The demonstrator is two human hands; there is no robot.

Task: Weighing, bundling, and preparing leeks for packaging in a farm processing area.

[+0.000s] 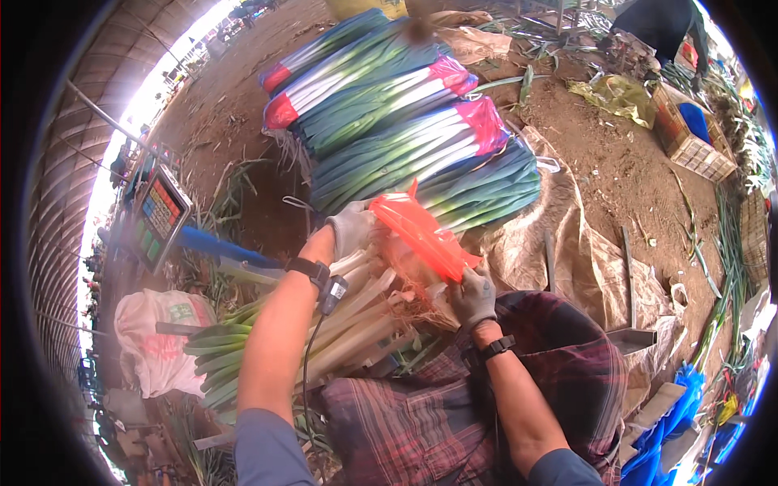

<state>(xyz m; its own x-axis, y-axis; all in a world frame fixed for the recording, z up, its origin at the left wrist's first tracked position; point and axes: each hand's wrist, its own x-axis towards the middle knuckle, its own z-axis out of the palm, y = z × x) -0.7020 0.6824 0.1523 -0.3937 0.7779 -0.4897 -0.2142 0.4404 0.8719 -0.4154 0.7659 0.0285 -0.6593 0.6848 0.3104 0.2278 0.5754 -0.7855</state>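
A red plastic bag (422, 234) is stretched between my two gloved hands, over the root ends of a bunch of leeks (358, 316). My left hand (354, 228) grips the bag's upper left end; some fingers are hidden behind the plastic. At the bag's lower right corner, my right hand (475, 296) pinches the edge. Shaggy roots (419, 307) show just below the bag. The white stalks run down to the left beneath my left forearm, ending in green leaves (222, 355).
Beyond my hands lie stacked bundles of leeks (395, 140) with red-wrapped ends. A scale display (161, 215) on a blue post (228, 248) stands left, above a white woven sack (161, 340). Brown sacking (547, 212) and a plastic crate (696, 133) lie right. A person (659, 30) bends at the far right.
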